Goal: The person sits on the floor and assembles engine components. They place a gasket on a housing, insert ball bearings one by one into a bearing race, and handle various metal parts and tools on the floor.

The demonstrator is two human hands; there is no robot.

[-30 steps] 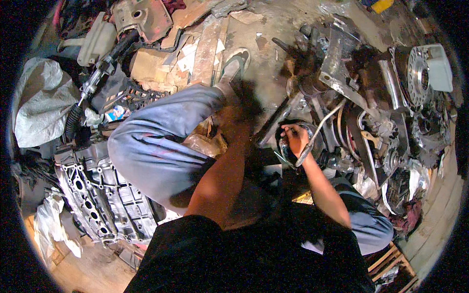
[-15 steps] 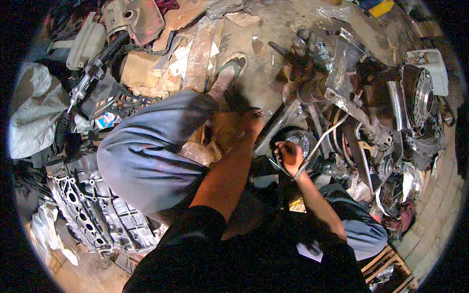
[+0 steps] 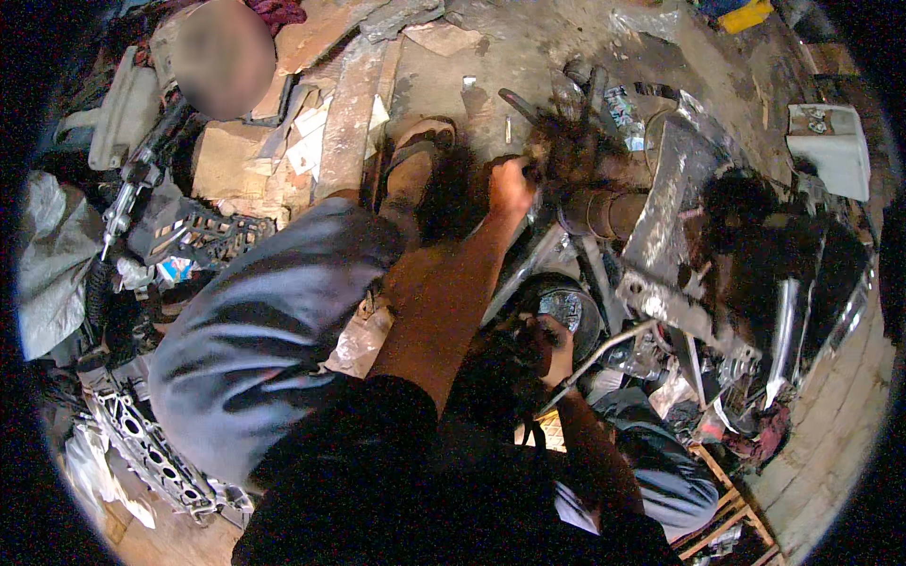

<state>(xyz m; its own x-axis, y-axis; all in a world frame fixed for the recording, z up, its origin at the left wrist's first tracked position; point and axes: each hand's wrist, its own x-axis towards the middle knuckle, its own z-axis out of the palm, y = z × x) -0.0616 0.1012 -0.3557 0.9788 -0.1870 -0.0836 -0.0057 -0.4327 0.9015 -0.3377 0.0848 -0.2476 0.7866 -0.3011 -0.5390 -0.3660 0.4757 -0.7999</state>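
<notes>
Left hand [image 3: 511, 185] grips a dark greasy clump [image 3: 564, 151] by the rusty steel pipe [image 3: 604, 213], right hand [image 3: 555, 341] clasps a round metal housing [image 3: 564, 311]; pulling the clump free likely needs steadying.

Left hand [image 3: 511, 184] lies ahead of the bent knee, against the rusted steel pipe [image 3: 604, 213]; right hand [image 3: 557, 344] lies nearer, on the round metal housing [image 3: 566, 311]; ribbed aluminium engine casting [image 3: 142, 443] far left.

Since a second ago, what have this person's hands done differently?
The left hand has reached forward from near the knee to the dark greasy part above the rusty pipe. The right hand stays at the round metal part. Whether either grips anything is unclear.
</notes>
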